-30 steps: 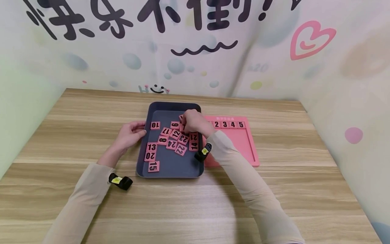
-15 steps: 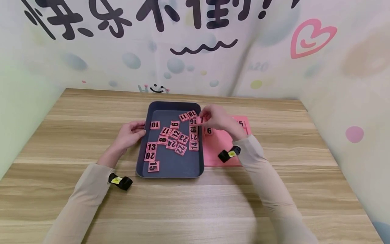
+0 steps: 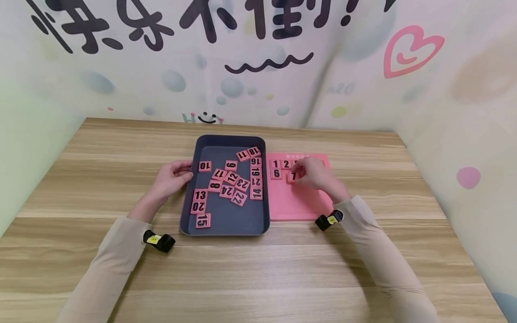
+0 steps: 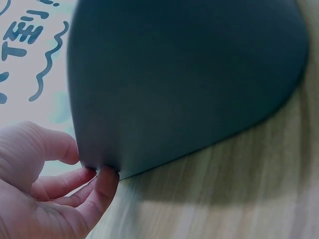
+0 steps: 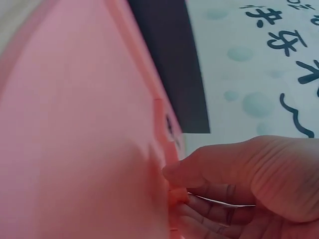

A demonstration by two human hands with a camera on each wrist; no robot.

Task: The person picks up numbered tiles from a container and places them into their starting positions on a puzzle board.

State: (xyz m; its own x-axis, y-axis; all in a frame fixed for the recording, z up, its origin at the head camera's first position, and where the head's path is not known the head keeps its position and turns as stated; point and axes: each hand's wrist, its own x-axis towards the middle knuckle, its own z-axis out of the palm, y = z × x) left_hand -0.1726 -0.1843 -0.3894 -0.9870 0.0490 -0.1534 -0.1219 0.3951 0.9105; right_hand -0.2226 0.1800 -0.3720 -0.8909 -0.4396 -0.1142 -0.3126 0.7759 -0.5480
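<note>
My right hand pinches a pink number tile marked 7 between thumb and fingers. It is over the pink board, just right of the 6 tile and below the row with the 1 tile and 2 tile; the hand covers the rest of that row. In the right wrist view, the thumb presses at a tile's edge. My left hand holds the dark tray by its left side, fingertips at the tray's lower edge in the left wrist view.
Several number tiles lie scattered in the tray, among them a 10 tile, a 15 tile and a 14 tile. The tray stands against the board's left side on a wooden table. A printed wall rises behind.
My right hand has taken the 7 tile out of the tray and carried it right, over the board beside the 6 tile. The left hand has stayed at the tray's side.
</note>
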